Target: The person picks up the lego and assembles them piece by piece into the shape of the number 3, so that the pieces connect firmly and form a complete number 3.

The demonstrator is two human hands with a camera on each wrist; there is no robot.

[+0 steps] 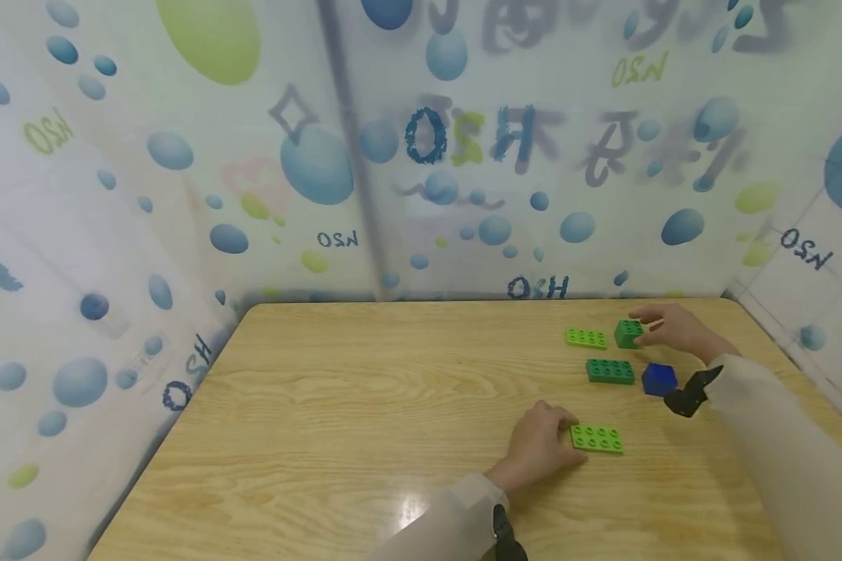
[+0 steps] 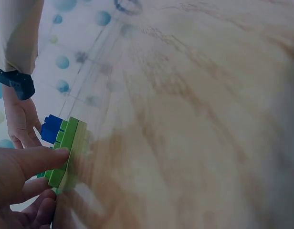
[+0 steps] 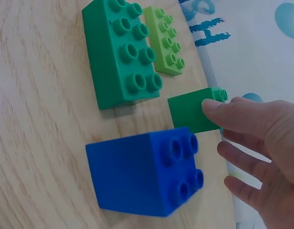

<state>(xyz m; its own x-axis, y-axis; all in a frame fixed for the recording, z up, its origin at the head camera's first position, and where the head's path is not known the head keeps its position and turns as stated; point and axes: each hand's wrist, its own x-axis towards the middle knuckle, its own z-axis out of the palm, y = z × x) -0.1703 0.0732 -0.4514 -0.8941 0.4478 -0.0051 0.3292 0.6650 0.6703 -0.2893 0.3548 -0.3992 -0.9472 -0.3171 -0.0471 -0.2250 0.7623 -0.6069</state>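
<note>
Low on the right of the table, my left hand pinches the left end of a thin light green brick with eight studs. In the left wrist view, a finger lies along that light green brick. Farther back, my right hand holds a small green brick from its right side. In the right wrist view, the thumb presses one face of the small green brick; the other fingers are partly hidden behind it or spread below. A blue brick stands nearest that hand's wrist.
A longer dark green brick lies left of the blue brick. Another thin light green brick sits left of the small green one. Behind the wooden table hangs a patterned curtain, with bubble-printed sheets on both sides.
</note>
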